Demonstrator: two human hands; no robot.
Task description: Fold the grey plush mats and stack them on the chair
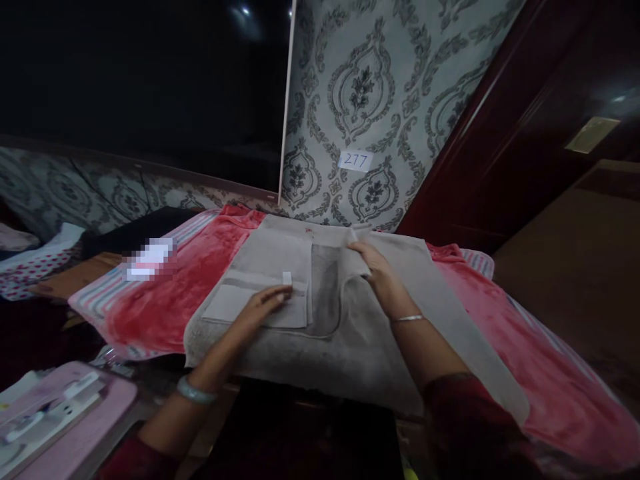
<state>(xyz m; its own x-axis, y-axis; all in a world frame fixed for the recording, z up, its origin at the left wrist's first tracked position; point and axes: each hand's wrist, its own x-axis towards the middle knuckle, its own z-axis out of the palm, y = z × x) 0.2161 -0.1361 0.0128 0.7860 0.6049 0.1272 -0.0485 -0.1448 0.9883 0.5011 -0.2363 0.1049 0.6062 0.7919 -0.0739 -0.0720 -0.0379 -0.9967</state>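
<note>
A grey cloth (325,353), like a towel or small blanket, lies spread out, with part of it folded into a flat rectangle (260,260) on its left half. My left hand (270,303) rests on this rectangle, fingers stretched over it beside a small white tag (287,277). To the right, my right hand (377,270) pinches a raised flap (356,261) of grey cloth between thumb and fingers. That flap is slightly blurred. Between the hands, a darker grey strip (325,287) shows.
Under the grey cloth lies a red plush blanket (200,280) with striped edges. A television (150,87) and a paper marked 277 (355,160) are on the wall behind. A pink case (110,407) with white items stands at lower left, and a dark red door (480,147) at right.
</note>
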